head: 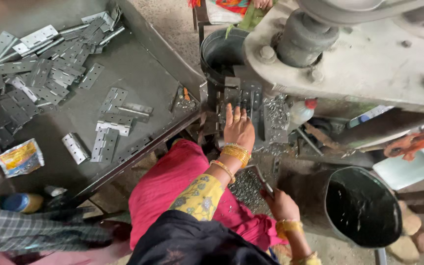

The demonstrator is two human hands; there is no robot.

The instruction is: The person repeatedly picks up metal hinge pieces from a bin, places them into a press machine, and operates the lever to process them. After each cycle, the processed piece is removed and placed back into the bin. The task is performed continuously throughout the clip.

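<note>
At the far left a small printed packet (20, 157) lies on the edge of the metal tray bench (138, 73), and a blue and yellow bottle (21, 202) sits below it near a checked sleeve (30, 230) belonging to someone else. Across the tray a big heap of grey metal hinges (35, 73) spreads from the upper left corner, with a few loose ones (111, 120) lying apart toward the tray's lower edge. Right of the tray stands a dark round bucket (222, 51), and just below it sits the press die (241, 98) with small hinge plates resting on it. The person's left hand (239, 127) lies there with fingers stretched out flat, fingertips touching the plates on the die, not closed round anything; gold bangles (235, 153) circle the wrist above a yellow patterned sleeve and a pink lap. Lower down the right hand (280, 203) is curled round the rim of a small tray of tiny metal bits (246, 189), gripping its edge. Above looms the heavy grey press body (369, 59), and to the right a second, larger black bucket (361, 206) stands on the floor beside some stones (410, 235).
</note>
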